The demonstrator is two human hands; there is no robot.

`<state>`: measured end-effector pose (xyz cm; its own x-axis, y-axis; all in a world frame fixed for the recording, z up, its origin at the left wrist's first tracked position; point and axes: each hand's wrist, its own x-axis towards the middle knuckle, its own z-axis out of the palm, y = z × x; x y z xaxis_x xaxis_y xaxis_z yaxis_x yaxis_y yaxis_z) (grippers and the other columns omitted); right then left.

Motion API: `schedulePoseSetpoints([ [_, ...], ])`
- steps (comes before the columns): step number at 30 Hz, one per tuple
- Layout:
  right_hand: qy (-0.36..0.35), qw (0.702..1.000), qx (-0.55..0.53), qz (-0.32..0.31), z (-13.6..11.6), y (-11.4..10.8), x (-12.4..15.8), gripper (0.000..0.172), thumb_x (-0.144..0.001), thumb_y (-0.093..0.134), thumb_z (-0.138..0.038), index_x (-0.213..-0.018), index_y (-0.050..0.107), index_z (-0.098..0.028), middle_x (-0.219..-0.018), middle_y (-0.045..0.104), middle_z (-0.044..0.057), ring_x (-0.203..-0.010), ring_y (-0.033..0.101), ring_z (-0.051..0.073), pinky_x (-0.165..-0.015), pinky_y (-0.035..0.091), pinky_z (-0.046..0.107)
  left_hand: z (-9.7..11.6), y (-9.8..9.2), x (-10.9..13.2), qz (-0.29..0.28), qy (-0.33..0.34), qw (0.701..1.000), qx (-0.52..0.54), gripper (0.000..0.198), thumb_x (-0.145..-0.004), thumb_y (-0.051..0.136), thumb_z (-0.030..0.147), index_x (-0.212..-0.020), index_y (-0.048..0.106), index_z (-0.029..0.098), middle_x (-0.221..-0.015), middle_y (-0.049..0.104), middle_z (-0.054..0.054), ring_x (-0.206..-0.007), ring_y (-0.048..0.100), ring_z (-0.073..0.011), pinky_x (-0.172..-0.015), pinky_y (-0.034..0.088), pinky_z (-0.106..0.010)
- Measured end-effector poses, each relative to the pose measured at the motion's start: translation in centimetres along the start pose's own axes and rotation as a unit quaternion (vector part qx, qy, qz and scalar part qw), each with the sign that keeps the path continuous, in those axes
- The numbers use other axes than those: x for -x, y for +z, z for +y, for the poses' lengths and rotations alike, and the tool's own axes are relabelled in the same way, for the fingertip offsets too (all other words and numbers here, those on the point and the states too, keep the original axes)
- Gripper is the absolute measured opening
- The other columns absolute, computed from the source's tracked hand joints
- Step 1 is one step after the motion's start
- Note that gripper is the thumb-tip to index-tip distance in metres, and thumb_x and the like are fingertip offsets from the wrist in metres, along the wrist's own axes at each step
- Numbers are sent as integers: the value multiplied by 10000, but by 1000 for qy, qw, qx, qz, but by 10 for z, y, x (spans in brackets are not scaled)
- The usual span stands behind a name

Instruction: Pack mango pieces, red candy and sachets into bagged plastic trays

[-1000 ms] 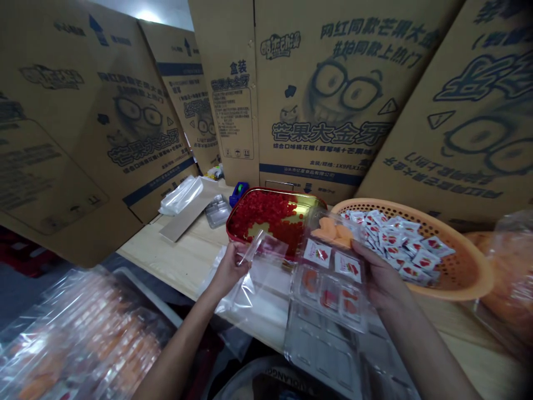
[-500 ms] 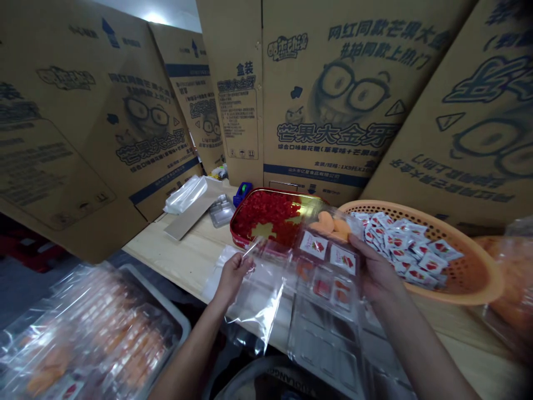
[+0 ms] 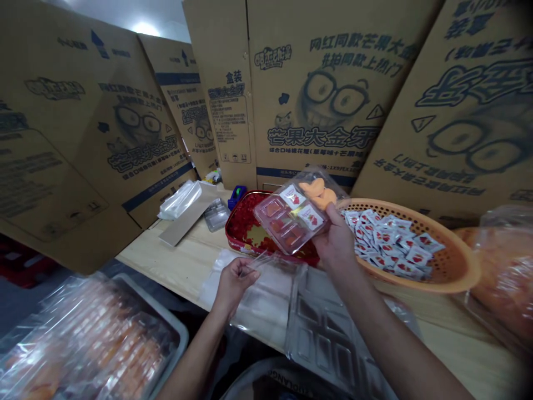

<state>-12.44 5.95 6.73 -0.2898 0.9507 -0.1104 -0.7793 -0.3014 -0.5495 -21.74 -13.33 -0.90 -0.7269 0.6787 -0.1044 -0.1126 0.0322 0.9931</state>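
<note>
My right hand (image 3: 335, 239) grips a clear plastic tray (image 3: 287, 236) by its right edge, raised and tilted over the red tin (image 3: 237, 225). In the tray's compartments lie orange candies (image 3: 318, 191), two white printed sachets (image 3: 310, 218) and red pieces. Below and to the left, my left hand (image 3: 237, 283) pinches the edge of a clear plastic bag (image 3: 266, 303), which hangs over the table's front edge. Under my right forearm rest several stacked clear trays (image 3: 320, 328). Red bits and a bare gold patch show inside the tin.
An orange basket (image 3: 462, 261) of printed sachets stands at right, beside a bag of orange candies (image 3: 506, 272). At lower left, a grey bin (image 3: 177, 328) holds packed bags (image 3: 95, 333). A blue tape dispenser (image 3: 236, 197) and cardboard strip (image 3: 187, 219) lie farther back. Cartons (image 3: 325, 33) wall the table.
My right hand has lifted the filled tray up and left, away from the bag and over the tin. My left hand keeps the bag's edge, slightly lower. The view has shifted a little.
</note>
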Motion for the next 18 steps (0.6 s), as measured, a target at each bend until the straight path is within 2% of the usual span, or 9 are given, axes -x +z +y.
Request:
schedulePoseSetpoints([
  [3, -10, 1000, 2, -6, 5, -4, -2, 120, -768, 575, -174, -861, 641, -138, -801, 706, 10, -753, 661, 129, -763, 544, 273, 2, 0, 3, -15, -8, 1000, 1, 331, -581, 749, 373, -780, 620, 142, -610, 610, 12, -581, 542, -103, -600, 392, -220],
  [7, 4, 1000, -4, 13, 6, -11, -4, 108, -764, 566, -157, -837, 645, -147, -773, 706, -3, -715, 659, 125, -734, 551, 273, 2, 2, 5, -48, -49, 997, 26, 359, -702, 609, 496, -752, 618, 141, -653, 649, -37, -604, 596, -149, -640, 429, -269],
  [10, 0, 1000, -7, 29, 5, -14, -4, 111, -760, 565, -150, -837, 645, -151, -782, 709, -6, -728, 661, 126, -750, 548, 279, -2, 5, 5, -54, -29, 998, 14, 354, -740, 574, 486, -670, 592, 140, -658, 650, -40, -620, 588, -138, -654, 419, -255],
  [13, -10, 1000, -1, 14, 2, -14, -3, 120, -771, 556, -161, -851, 645, -152, -812, 712, 4, -762, 663, 133, -778, 541, 288, -8, 7, 3, -47, -19, 999, -4, 302, -686, 658, 430, -653, 576, 140, -636, 643, -27, -617, 560, -120, -633, 395, -230],
  [18, -18, 1000, -10, 16, -2, -9, -1, 152, -785, 530, -144, -883, 646, -137, -830, 711, 13, -744, 662, 125, -752, 546, 276, -10, 6, 0, 2, -9, 1000, 4, 324, -521, 788, 331, -616, 541, 143, -553, 564, 37, -521, 456, -70, -536, 322, -197],
])
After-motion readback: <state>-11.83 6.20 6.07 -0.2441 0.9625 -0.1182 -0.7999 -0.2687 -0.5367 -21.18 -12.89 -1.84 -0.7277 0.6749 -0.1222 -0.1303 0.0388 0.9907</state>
